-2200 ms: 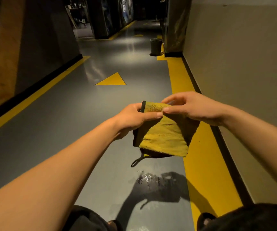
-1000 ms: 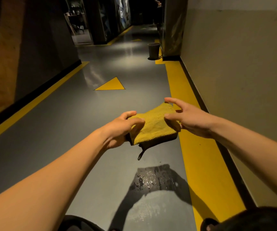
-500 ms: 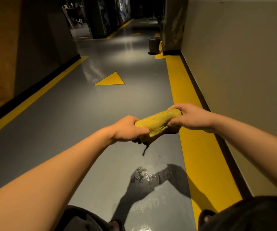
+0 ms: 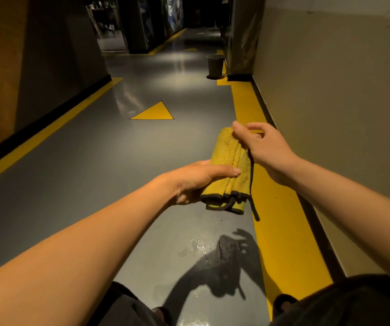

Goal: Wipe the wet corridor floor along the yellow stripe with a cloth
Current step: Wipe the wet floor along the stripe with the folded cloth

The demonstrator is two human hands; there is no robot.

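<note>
A yellow cloth [image 4: 230, 170] with dark trim is folded into a long thick pad and held in the air above the grey floor. My left hand [image 4: 196, 182] grips its near half from the left, thumb across the top. My right hand [image 4: 262, 147] pinches its far end, other fingers spread. A dark loop hangs from the cloth's near edge. Below it a wet patch [image 4: 201, 250] glistens on the floor, right beside the yellow stripe [image 4: 281, 222] that runs along the right wall.
A beige wall [image 4: 335, 114] rises close on the right. A dark bucket [image 4: 215, 65] stands far ahead by the stripe. A yellow triangle [image 4: 153, 112] is painted mid-corridor. My knees in dark clothing fill the bottom edge. Another yellow line follows the left wall.
The cloth went from an open sheet to a rolled bundle, and now to a lengthwise folded pad pointing away from me. My right hand moved to its far end and loosened its fingers.
</note>
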